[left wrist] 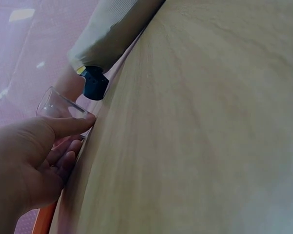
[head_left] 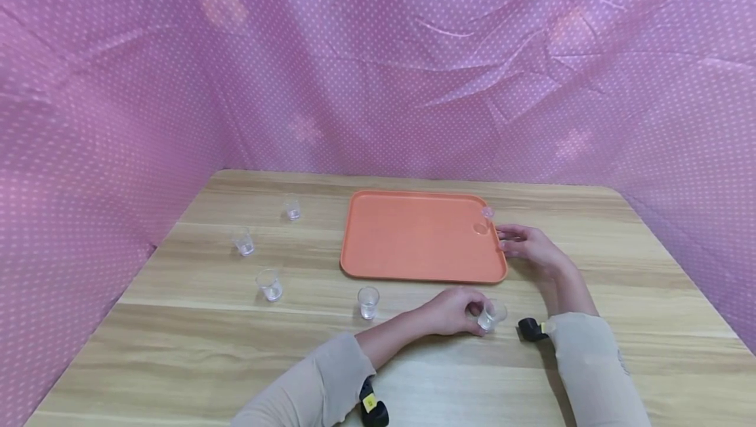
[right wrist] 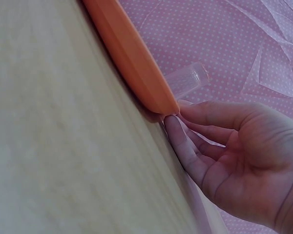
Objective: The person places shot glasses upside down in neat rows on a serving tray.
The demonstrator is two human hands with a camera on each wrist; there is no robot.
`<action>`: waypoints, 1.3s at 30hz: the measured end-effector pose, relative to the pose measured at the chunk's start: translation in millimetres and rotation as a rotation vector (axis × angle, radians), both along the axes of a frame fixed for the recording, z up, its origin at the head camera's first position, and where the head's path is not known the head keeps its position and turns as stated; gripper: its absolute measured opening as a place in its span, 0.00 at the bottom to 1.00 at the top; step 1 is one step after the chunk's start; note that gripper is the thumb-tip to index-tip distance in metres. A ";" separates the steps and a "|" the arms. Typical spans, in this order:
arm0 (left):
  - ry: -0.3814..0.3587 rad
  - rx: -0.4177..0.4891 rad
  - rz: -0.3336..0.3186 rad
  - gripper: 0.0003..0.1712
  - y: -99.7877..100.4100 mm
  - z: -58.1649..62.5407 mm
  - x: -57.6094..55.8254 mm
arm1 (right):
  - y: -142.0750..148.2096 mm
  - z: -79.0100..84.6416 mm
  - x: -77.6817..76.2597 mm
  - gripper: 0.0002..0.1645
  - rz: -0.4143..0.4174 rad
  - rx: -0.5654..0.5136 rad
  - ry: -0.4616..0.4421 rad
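Observation:
My left hand [head_left: 457, 312] pinches a small clear shot glass [head_left: 492, 314] between thumb and fingers, close to the table in front of the tray's right corner. The glass tilts in that hand in the head view. My right hand [head_left: 534, 248] is at the right end of the orange tray [head_left: 419, 237], thumb and fingertips around its rim [right wrist: 158, 97]. Just inside that rim stands another clear shot glass [right wrist: 188, 80], seemingly upside down. Left of my left forearm, a shot glass [head_left: 368, 302] stands upright on the table.
Three more upright shot glasses stand on the left of the wooden table [head_left: 195, 335]: a far one [head_left: 293, 208], a middle one [head_left: 244, 243] and a nearer one [head_left: 270, 284]. A pink dotted cloth [head_left: 378, 73] hangs behind and beside the table.

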State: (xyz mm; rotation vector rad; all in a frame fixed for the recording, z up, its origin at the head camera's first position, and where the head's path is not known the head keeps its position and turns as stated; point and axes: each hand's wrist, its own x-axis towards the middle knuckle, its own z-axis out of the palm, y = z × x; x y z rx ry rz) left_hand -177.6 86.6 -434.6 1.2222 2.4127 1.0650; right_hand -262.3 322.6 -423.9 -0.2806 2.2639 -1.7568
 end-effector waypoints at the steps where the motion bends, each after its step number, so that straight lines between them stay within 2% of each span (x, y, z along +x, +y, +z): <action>1: -0.011 0.001 0.004 0.19 -0.1 0.1 0.2 | -0.1 0.0 0.0 0.30 0.000 0.002 0.001; 4: -0.042 0.010 0.011 0.18 -0.6 0.5 0.4 | -0.5 0.1 -0.2 0.30 -0.002 0.000 -0.002; 12: -0.052 0.005 0.013 0.17 -4.7 5.3 1.5 | -2.7 0.8 -0.4 0.30 -0.004 -0.020 -0.011; 18: -0.085 -0.013 0.031 0.18 -9.6 16.5 5.6 | -2.3 1.4 0.3 0.30 -0.002 -0.017 -0.011; 25: -0.075 -0.021 0.020 0.17 -13.5 40.3 8.3 | -0.9 4.0 3.1 0.30 0.009 0.006 -0.003; 32: -0.029 -0.032 -0.009 0.16 -18.6 66.1 8.9 | -0.8 5.3 4.0 0.30 0.015 0.002 0.000; 39: -0.004 -0.035 -0.015 0.19 -27.8 97.7 1.3 | -1.2 3.3 3.0 0.30 0.010 0.001 -0.008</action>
